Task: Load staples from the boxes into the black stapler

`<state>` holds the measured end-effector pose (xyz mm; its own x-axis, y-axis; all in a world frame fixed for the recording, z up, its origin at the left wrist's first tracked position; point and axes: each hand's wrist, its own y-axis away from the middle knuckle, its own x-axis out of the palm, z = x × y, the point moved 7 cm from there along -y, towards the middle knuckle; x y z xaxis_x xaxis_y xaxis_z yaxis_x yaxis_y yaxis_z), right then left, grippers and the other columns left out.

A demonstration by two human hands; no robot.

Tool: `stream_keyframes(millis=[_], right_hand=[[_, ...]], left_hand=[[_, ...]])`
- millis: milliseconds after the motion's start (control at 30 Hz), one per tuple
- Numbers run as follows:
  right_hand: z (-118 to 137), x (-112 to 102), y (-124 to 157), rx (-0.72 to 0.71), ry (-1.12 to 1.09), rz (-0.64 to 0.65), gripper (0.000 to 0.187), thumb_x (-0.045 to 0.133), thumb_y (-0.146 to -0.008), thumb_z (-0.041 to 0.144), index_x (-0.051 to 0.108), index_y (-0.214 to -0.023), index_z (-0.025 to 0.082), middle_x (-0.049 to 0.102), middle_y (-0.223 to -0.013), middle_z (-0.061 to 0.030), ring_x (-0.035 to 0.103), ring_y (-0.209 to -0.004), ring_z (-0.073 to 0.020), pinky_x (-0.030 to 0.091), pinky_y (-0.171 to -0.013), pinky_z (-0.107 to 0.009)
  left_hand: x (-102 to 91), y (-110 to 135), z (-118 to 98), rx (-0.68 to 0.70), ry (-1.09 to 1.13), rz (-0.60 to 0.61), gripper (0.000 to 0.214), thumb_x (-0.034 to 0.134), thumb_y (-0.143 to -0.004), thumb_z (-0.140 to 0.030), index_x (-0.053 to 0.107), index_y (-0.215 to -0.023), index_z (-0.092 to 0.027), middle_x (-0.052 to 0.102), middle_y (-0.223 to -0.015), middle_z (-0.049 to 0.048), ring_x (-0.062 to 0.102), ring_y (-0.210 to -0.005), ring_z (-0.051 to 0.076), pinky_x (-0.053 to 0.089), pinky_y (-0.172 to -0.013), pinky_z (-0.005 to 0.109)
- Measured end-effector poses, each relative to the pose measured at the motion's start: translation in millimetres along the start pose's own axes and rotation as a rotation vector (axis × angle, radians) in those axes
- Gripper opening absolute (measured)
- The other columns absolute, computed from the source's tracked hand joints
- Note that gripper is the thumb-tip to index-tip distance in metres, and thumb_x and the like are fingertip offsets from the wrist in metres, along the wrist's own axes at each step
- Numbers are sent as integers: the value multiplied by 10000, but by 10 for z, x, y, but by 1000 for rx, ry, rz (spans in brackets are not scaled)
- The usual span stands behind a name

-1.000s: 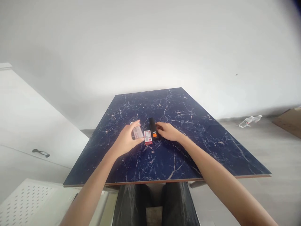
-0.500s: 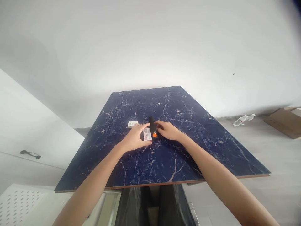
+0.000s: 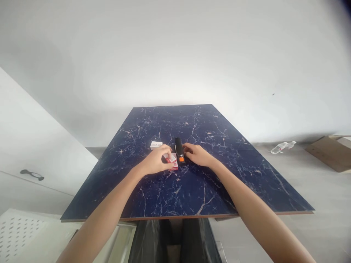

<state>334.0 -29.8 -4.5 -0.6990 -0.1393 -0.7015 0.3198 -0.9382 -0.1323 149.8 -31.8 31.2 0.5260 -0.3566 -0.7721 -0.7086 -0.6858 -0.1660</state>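
My left hand is curled with its fingers and thumb around a small white-and-red piece, which looks like a little box or packet. Under and beside it lies a pink-and-red box, partly hidden by the fingers. A long black device with an orange button-like patch lies just to the right, pointing away from me. Against its right side rest the bent fingers of my right hand; the fingertips are partly hidden. Beyond my left hand is a small white box, partly covered by the fingers.
All this lies on a dark blue marble-patterned table against a white wall. A white cabinet with a dark handle stands left. On the floor at right are a clear plastic bottle and a cardboard box.
My left fingers have drawn in closer around the red-and-white piece, which now appears tilted, with a pink-and-red box showing below. My right hand stays beside the black device. The view has shifted slightly.
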Motion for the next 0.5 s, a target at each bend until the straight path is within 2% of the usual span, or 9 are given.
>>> stream_keyframes(millis=[133,233,300,367,433,500], right_hand=[[-1,0,7,-7,1,0,391,485,-890,93,618,-1238,212,758,-999,-33,689,-872,-176,485,-796,-273],[8,-7,15,-11,4,-2,401,490,-881,84,618,-1238,215,758,-989,-33,689,-870,-181,487,-792,-276],[21,-11,20,-10,3,1,403,486,-885,86,616,-1244,215,758,-994,-35,690,-875,-184,488,-791,-279],[31,-12,23,-2,1,9,398,480,-895,91,615,-1249,213,758,-1006,-39,693,-874,-184,490,-790,-283],[36,-14,24,9,-1,14,392,484,-898,95,618,-1248,209,758,-1026,-45,694,-877,-184,492,-789,-286],[42,-12,24,8,-4,20,395,487,-893,89,619,-1247,205,757,-1036,-48,695,-884,-184,492,-790,-286]], left_hand=[[69,19,24,-42,14,70,333,774,-747,-456,609,-932,-234,447,-1491,77,540,-1260,341,488,-993,513],[128,32,-4,-36,56,90,426,781,-749,-441,589,-1089,-270,329,-1578,75,475,-1345,357,480,-1020,520],[123,36,-9,-20,26,58,525,797,-735,-439,564,-1182,-292,286,-1600,77,385,-1415,376,442,-1065,543],[81,38,18,-27,-19,8,643,831,-692,-463,540,-1243,-300,341,-1559,99,357,-1421,394,417,-1079,569],[51,41,69,-69,-17,1,706,842,-668,-504,533,-1266,-293,472,-1429,122,465,-1315,390,472,-1004,556],[48,42,106,-117,20,21,695,821,-684,-542,541,-1267,-288,560,-1284,116,571,-1152,354,535,-878,497]])
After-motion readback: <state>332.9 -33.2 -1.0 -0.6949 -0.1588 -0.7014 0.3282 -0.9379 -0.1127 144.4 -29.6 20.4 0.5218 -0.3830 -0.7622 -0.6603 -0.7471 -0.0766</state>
